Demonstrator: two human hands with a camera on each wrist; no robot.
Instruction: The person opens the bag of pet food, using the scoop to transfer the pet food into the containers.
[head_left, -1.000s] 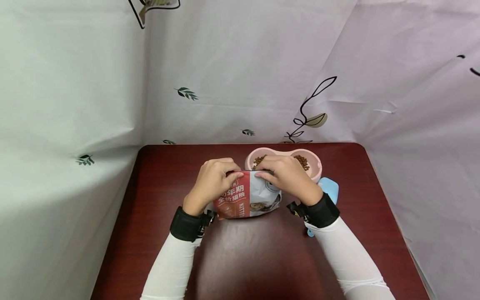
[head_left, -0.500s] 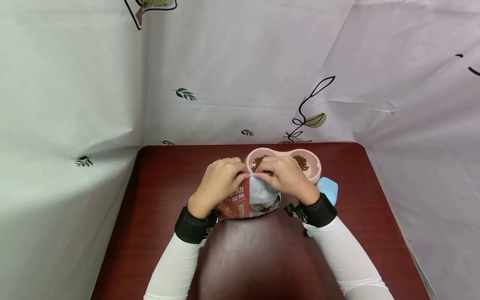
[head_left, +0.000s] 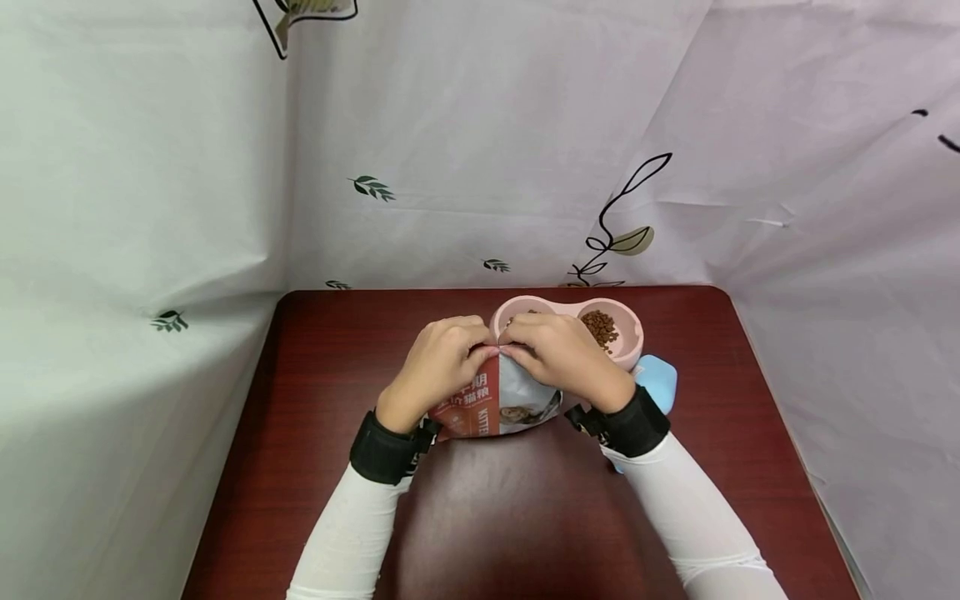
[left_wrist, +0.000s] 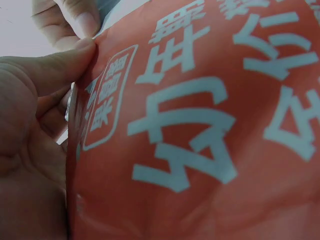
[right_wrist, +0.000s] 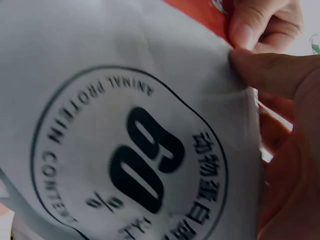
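A red and white bag of cat food (head_left: 480,400) stands on the table, its top edge between both hands. My left hand (head_left: 438,367) pinches that edge on the red side, thumb in front and fingers behind. On the white side my right hand (head_left: 566,354) pinches the same edge, and the two thumbs nearly meet at the middle. Large pale lettering covers the red face of the bag (left_wrist: 185,130) in the left wrist view. In the right wrist view the white face of the bag (right_wrist: 140,150) carries a round printed badge. The bag's inside is hidden.
Just behind the bag is a pink double bowl (head_left: 633,333) with brown kibble (head_left: 600,327) in both halves. A light blue object (head_left: 658,379) lies partly hidden under the right wrist. White patterned cloth (head_left: 480,150) hangs around the dark red table (head_left: 337,358).
My left hand has slid right along the bag's top edge to the middle. The right hand has shifted slightly left, so the thumbs are now close together.
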